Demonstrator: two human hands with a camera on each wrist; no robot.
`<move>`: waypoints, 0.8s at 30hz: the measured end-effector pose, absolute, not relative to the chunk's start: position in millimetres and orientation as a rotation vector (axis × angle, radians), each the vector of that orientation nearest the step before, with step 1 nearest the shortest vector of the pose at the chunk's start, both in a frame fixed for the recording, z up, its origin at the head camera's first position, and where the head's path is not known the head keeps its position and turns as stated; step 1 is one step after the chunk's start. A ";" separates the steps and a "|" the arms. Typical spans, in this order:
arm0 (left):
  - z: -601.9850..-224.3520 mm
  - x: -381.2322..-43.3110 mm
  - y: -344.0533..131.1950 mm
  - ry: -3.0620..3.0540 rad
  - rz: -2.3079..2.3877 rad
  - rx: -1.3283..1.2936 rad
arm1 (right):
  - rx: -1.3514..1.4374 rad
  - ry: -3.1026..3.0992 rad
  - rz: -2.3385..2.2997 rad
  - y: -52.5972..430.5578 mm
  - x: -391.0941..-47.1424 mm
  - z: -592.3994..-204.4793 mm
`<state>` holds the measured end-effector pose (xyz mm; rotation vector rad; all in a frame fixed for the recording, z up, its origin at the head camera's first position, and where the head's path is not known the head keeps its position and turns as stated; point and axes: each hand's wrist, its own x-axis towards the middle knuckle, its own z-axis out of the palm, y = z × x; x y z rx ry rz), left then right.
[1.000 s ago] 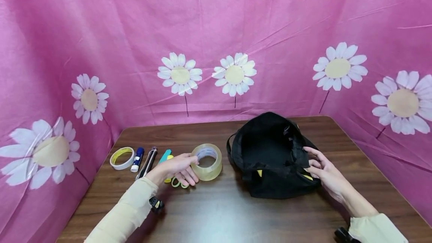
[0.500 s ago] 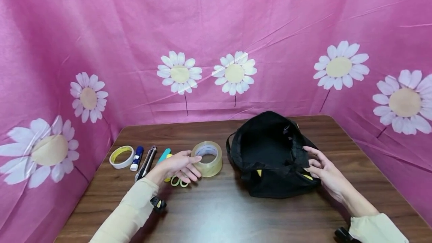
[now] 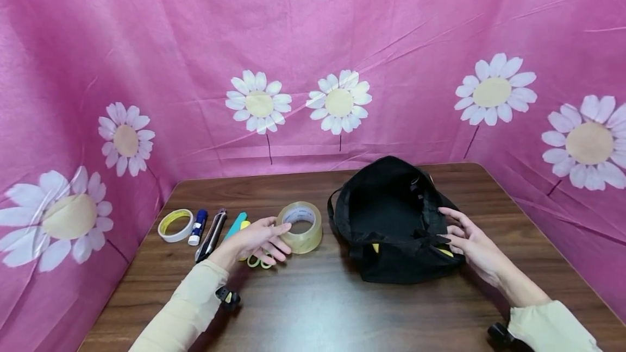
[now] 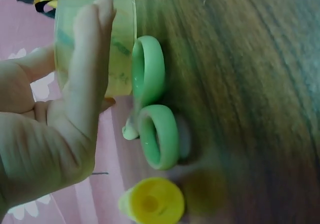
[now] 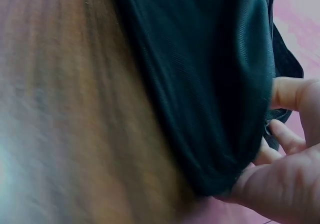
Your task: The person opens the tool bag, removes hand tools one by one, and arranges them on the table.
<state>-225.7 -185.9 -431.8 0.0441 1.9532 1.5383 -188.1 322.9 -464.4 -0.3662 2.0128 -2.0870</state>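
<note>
A roll of clear packing tape (image 3: 310,240) lies flat on the table, left of a black bag (image 3: 396,262). My left hand (image 3: 256,240) is at the roll's left side, thumb over its upper rim and the other fingers fairly straight along its outer wall. In the left wrist view those fingers overlap the tape (image 4: 122,44). Below them show the green handles of scissors (image 4: 160,134). My right hand (image 3: 471,246) pinches the bag's right side, fingers at the opening and thumb lower. The bag's mouth gapes toward me, its dark inside visible.
Left of the left hand lie a white tape roll (image 3: 164,232), a blue-and-white glue stick (image 3: 198,227), a dark utility knife (image 3: 212,235), a teal strip (image 3: 238,222) and a yellow item (image 4: 157,201) with a round end. A pink flowered cloth (image 3: 303,26) surrounds the table (image 3: 313,308).
The left hand has edged right against the packing tape, and the roll has shifted slightly away from me. The right hand stays at the bag. The head view has tilted a little.
</note>
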 end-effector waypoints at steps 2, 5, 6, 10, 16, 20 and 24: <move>-425.7 -223.7 -186.5 1.992 1.515 0.039 | -0.311 2.083 -1.994 325.2 -190.2 -453.7; -411.2 -221.9 -190.1 2.087 1.490 0.047 | -0.268 2.230 -1.820 332.2 -193.5 -433.6; -404.3 -221.8 -192.6 2.130 1.485 0.057 | -0.305 2.285 -1.756 335.8 -195.3 -426.0; -372.4 -223.7 -207.9 2.376 1.435 0.214 | -0.550 2.563 -1.473 350.5 -208.6 -395.2; -327.5 -230.1 -235.6 2.984 1.022 0.560 | -0.759 3.141 -0.721 367.8 -234.5 -348.3; -310.7 -230.0 -247.7 3.119 0.956 0.600 | -0.790 3.228 -0.528 367.3 -245.8 -329.3; -306.2 -226.7 -249.9 3.187 0.939 0.599 | -0.803 3.255 -0.545 363.0 -248.9 -322.9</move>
